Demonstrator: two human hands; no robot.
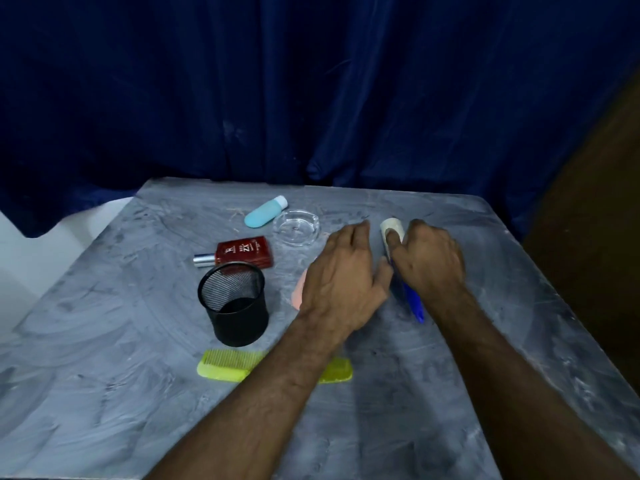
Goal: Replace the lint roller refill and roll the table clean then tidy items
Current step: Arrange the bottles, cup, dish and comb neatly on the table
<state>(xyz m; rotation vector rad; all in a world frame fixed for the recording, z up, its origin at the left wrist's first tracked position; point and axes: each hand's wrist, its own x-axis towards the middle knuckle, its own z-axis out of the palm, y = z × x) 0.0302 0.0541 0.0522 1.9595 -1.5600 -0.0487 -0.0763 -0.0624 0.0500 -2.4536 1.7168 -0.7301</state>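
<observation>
Dark blue curtain behind; grey marbled tabletop w/ scuffs and pale dust streaks. Lint roller lay right of centre on the tabletop, whitish roll end pointing away and blue handle pointing back toward the person.

Right grip was curled over the roller's mid section, forefinger laid along the roll. Left grip was palm-down just beside it, fingers fairly straight, holding nothing visible. Its thumb tip sat next to the roller neck; contact unclear. Couldn't tell if the roll was the used one or a fresh refill. No spare roll in view.

Clutter to the left:
- black mesh cup, upright
- red perfume bottle, lying flat just behind the cup
- light-blue bottle w/ white cap, on its side
- clear glass ashtray
- yellow-green comb, near edge, partly under the left forearm
- pink item, mostly hidden by the left grip, ID unclear

Judgement: step prob. the refill swap, early in the task; rolling and tidying not yet done. To do it well:
- right grip should move back onto the handle so the roll is free
- left grip should take the roll near its outer end and pull straight along the axis, no twisting sideways
- keep fingers off the sticky face

Risk: an elbow sweep could knock the cup or ashtray.
</observation>
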